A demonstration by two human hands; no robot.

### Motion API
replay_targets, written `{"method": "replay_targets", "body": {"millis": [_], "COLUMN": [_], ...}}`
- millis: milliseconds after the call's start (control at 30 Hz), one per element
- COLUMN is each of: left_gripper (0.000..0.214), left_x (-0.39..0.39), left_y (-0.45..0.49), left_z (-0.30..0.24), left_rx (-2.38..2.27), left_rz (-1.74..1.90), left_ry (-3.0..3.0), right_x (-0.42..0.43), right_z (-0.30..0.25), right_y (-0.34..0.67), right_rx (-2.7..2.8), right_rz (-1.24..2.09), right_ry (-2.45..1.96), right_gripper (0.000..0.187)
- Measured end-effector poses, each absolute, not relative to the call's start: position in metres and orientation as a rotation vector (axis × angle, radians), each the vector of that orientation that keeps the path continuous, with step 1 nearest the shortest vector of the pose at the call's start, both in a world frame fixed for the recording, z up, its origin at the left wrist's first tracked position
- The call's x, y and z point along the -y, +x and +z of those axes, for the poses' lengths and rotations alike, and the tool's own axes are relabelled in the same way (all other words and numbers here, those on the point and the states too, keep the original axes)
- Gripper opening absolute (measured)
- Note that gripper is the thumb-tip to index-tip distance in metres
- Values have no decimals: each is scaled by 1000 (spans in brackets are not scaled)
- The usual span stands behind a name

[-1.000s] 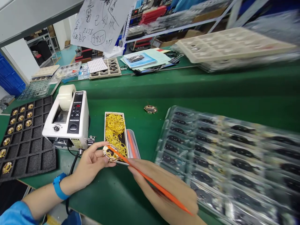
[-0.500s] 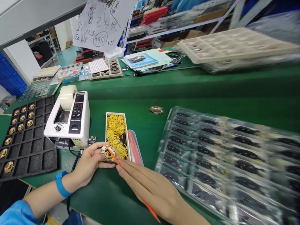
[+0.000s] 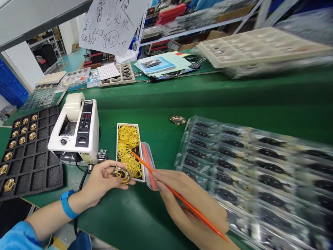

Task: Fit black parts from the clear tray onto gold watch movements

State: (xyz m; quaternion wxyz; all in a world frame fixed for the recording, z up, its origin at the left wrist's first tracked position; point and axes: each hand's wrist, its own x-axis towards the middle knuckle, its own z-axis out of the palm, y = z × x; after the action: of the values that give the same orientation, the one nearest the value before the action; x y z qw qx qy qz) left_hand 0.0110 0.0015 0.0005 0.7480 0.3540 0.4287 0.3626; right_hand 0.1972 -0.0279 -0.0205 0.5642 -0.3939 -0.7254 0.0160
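Note:
In my left hand (image 3: 97, 180), between thumb and fingers, is a round gold-rimmed piece (image 3: 121, 175) with a yellow and black face, like a watch case. My right hand (image 3: 192, 205) grips a slim orange pointed stick (image 3: 143, 161) like a pen. Its tip is over a white box (image 3: 142, 170) filled with tangled thin yellow rings (image 3: 127, 137); whether it touches them I cannot tell. Beside the box lies a narrow clear case (image 3: 153, 184) with orange sticks inside. Another gold-rimmed round piece (image 3: 178, 120) rests on the green table farther back.
A white tape dispenser (image 3: 75, 128) stands left of the box. At far left, a black foam tray (image 3: 41, 178) holds several gold round pieces. Clear plastic trays (image 3: 213, 201) with dark parts cover the right side. A beige tray (image 3: 260, 48) and papers (image 3: 169, 64) lie along the back.
My right hand has drawn the orange stick away from the round piece and swung its tip over the yellow rings. My left hand has tilted the piece and lowered it slightly.

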Motion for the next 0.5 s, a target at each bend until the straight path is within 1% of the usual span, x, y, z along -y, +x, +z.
{"method": "replay_targets", "body": {"millis": [133,333,500], "left_gripper": [40,35,32], "left_x": [-2,-1,-1], "left_y": [11,11,12], "left_z": [1,-1,-4], "left_rx": [-972,-983,-1022], "left_rz": [792,783,832], "left_ry": [830,924,983], "right_x": [26,27,29], "right_z": [-20,-23,-26], "right_y": [195,193,191], "right_rx": [1697,1721,1767], "right_rz": [59,81,3], "right_ry": [-913,-909,-1017], "right_gripper": [31,30,21]}}
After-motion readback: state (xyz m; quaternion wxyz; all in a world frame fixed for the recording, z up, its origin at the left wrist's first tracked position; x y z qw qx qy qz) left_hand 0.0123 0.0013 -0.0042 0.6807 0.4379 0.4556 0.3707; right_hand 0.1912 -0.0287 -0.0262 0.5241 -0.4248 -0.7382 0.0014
